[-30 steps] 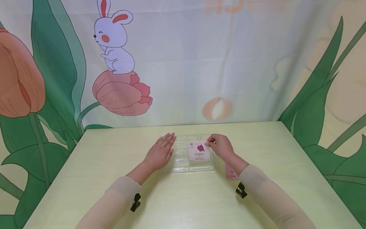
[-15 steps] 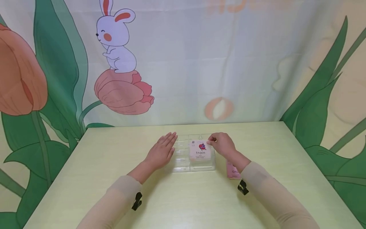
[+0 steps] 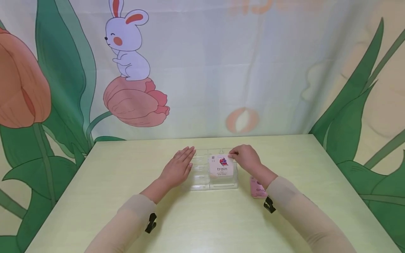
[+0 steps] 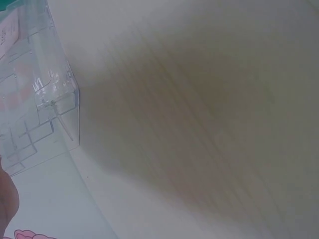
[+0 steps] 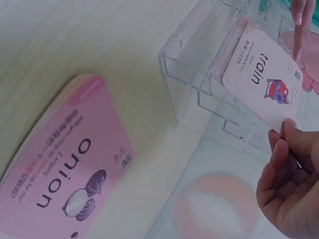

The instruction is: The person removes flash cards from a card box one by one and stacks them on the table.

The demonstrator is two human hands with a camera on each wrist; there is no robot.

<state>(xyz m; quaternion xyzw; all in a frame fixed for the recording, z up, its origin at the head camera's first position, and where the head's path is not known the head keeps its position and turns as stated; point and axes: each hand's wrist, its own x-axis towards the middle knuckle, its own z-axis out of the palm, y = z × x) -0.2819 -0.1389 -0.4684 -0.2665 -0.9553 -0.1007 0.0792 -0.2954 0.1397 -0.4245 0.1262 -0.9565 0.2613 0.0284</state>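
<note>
My right hand (image 3: pixel 248 159) pinches the upper right corner of a pale pink card printed "train" (image 3: pixel 222 166) between thumb and fingertips. That card lies over the right half of a clear plastic card rack (image 3: pixel 200 182); in the right wrist view the same train card (image 5: pixel 264 69) has another pinkish edge (image 5: pixel 232 47) just beneath it. My left hand (image 3: pixel 178 168) lies along the rack's left side, fingers straight and together. Only a bit of the left hand (image 4: pixel 7 199) shows in the left wrist view, beside the stepped clear rack (image 4: pixel 55 94).
A pink stack of cards with "onion" on top (image 5: pixel 79 159) lies on the table right of the rack, partly behind the right forearm in the head view. The pale wooden table (image 3: pixel 202 221) ends at a printed cloth backdrop (image 3: pixel 196 70).
My right hand and the train card have shifted slightly upward, away from the rack's front edge. The left hand keeps its place on the rack.
</note>
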